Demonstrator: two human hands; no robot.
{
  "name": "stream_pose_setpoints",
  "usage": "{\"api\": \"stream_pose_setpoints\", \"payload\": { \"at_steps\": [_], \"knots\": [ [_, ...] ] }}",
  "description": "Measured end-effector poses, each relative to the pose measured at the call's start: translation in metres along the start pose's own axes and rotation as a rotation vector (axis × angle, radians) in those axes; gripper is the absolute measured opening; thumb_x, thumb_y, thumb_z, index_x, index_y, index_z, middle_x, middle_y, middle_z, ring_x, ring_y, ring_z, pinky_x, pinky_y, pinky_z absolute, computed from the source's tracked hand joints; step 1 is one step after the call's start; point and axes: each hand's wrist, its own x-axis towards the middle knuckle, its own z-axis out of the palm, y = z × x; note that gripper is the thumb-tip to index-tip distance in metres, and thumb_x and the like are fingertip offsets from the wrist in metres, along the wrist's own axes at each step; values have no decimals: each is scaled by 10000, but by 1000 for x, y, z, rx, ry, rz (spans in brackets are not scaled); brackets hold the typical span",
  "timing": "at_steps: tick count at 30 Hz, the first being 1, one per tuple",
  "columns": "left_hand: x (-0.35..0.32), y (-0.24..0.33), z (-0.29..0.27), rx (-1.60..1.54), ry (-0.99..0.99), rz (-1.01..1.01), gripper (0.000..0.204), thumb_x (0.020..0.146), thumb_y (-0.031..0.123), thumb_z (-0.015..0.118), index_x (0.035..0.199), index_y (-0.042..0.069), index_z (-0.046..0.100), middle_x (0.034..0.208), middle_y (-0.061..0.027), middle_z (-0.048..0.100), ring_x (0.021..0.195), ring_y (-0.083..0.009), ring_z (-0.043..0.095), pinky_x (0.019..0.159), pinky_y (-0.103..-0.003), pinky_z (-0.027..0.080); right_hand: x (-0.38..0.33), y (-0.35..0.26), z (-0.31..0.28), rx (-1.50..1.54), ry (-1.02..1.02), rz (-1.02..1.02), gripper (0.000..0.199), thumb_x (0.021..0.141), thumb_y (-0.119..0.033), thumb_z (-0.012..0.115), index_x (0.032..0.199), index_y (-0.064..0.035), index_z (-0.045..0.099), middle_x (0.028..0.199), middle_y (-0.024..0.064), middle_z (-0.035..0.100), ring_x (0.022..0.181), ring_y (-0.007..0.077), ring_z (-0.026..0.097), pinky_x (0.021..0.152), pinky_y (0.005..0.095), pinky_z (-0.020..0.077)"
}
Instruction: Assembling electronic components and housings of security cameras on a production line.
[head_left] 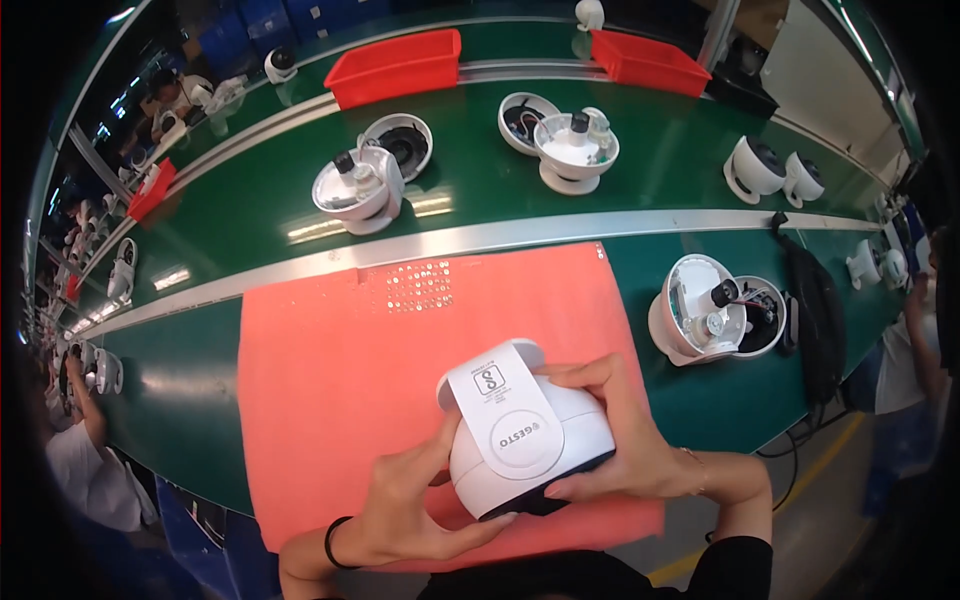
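Note:
Between my two hands is a white security camera (585,425) with a rounded body, a bracket-like arm and a dark face turned toward me. My left hand (415,485) grips its left side, the thumb along the lower edge. Around the right side wraps my right hand (630,435), with fingers on top and the thumb at the dark face. The camera is held tilted above a pink foam mat (330,400). Small shiny screws (420,287) stand in rows near the mat's far edge.
An opened white camera (700,310) sits right of the mat, beside a black power tool (815,310). On the green conveyor (460,160) stand further opened cameras (360,185) and finished-looking ones (755,170). Red trays (395,68) line the far shelf. Other people (95,450) work at both sides.

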Motion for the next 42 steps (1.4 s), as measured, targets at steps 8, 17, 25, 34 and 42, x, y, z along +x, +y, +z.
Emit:
{"api": "stream_pose_setpoints", "payload": {
  "at_steps": [8, 17, 25, 34, 42],
  "knots": [
    [22, -40, -49, 17, 113, 59, 828, 610, 154, 757, 1266, -109, 325, 1050, -186, 577, 926, -245, 610, 732, -298, 522, 67, -7, 8, 22, 20, 94, 877, 572, -380, 805, 1209, -27, 316, 1171, 179, 461, 1080, 251, 489, 903, 343, 386],
    [51, -97, -54, -983, 570, 103, 688, 829, 573, 413, 1339, 138, 258, 1327, -102, 360, 1215, -279, 369, 1000, -428, 339, 115, -6, 67, -30, 171, -150, 930, 639, -185, 753, 1375, -55, 201, 1298, 163, 405, 1136, 256, 471, 922, 384, 431],
    [102, -139, -109, -954, 682, -93, 681, 809, 607, 421, 1276, 113, 377, 1272, -105, 431, 1142, -271, 455, 901, -435, 434, 190, 33, 90, 168, 198, -10, 930, 642, -221, 759, 1375, -52, 212, 1246, 128, 459, 1082, 244, 508, 864, 356, 455],
    [91, -157, -175, -1084, 628, -176, 571, 861, 530, 386, 1255, 116, 402, 1257, -133, 420, 1115, -334, 464, 848, -482, 489, 208, 113, -10, 1049, 946, 107, 321, 801, -152, 603, 1047, -9, 454, 977, 139, 515, 914, 256, 567, 749, 380, 523],
    [98, -220, -211, -1020, 756, -145, 572, 847, 318, 552, 1298, 91, 284, 1332, -170, 225, 1155, -384, 386, 890, -468, 455, 218, 188, -58, 1127, 1269, 120, 598, 799, -133, 579, 1285, -53, 241, 1226, 195, 385, 1092, 352, 470, 906, 444, 426]
  ]
}}
